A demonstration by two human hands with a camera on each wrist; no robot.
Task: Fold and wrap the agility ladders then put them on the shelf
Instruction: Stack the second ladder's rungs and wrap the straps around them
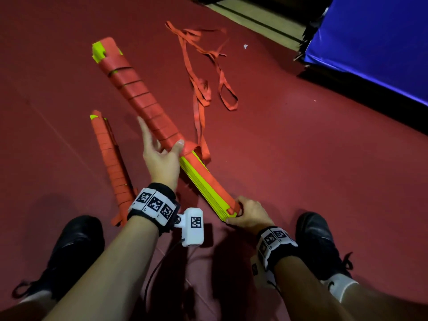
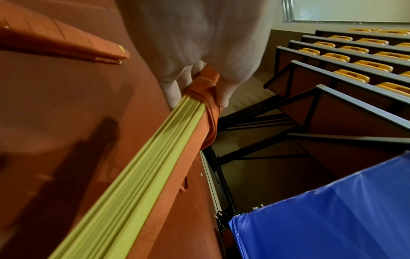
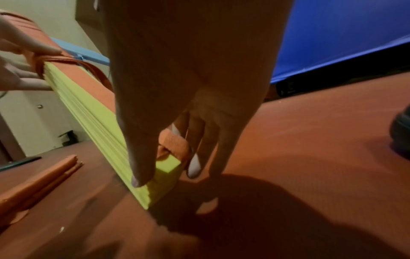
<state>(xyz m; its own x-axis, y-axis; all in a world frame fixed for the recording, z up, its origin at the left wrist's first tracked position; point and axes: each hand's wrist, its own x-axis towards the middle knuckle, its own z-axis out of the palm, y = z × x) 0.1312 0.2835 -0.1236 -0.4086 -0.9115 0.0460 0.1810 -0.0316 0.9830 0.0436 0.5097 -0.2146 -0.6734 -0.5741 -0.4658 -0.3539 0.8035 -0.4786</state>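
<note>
While the person stands over the red floor, head view: left hand grasps the ladder bundle mid-length at the edge of the strap wrap, thumb over the top. Right hand clamps the near unwrapped yellow end. Loose strap trails on the floor right of the bundle. Second wrapped bundle lies on the floor, left. Blue mat far right.

Left wrist view: fingers curl around the last strap turn; yellow rungs run toward the camera.

Right wrist view: thumb and fingers pinch the rung stack's end, held just above the floor.
</note>
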